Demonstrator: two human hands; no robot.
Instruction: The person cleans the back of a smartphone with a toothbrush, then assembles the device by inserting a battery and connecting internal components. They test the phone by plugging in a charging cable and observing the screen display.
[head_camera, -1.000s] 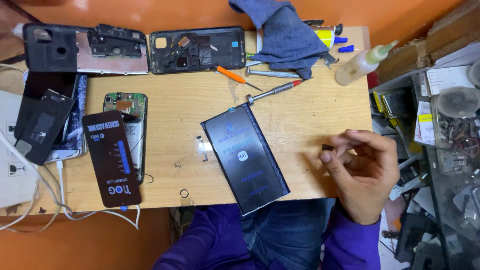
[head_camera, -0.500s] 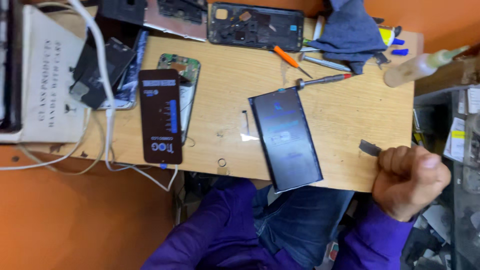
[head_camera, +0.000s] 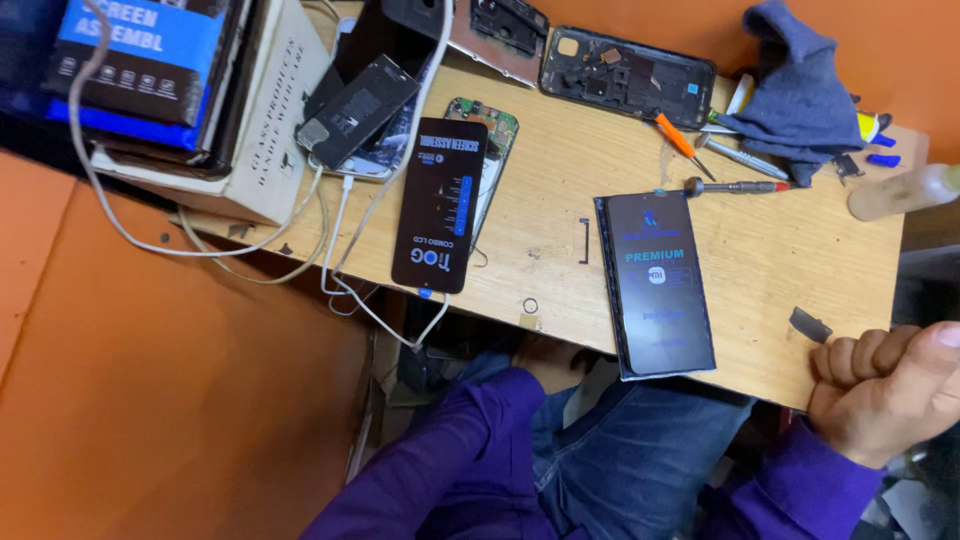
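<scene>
My right hand (head_camera: 885, 390) is curled into a fist at the wooden table's (head_camera: 780, 250) front right corner, thumb on top, with nothing visible in it. A small dark strip (head_camera: 808, 322) lies just left of the knuckles. A black phone screen (head_camera: 655, 280) with a printed film lies flat further left, overhanging the front edge. My left arm in a purple sleeve (head_camera: 450, 440) reaches to the table's front edge, where a bit of my left hand (head_camera: 545, 360) shows beneath it; its fingers are hidden.
A dark slim screen pack (head_camera: 440, 205) lies over an opened phone (head_camera: 492, 130). Behind are a black back frame (head_camera: 628, 75), a screwdriver (head_camera: 735, 187), an orange tool (head_camera: 680, 140), a blue cloth (head_camera: 800, 90) and a bottle (head_camera: 900, 190). Boxes (head_camera: 270, 130) and white cables (head_camera: 340, 240) crowd the left.
My right hand has closed from loosely pinched fingers into a fist and stays at the front right corner. The view has swung left and tilted, bringing in the boxes and orange floor.
</scene>
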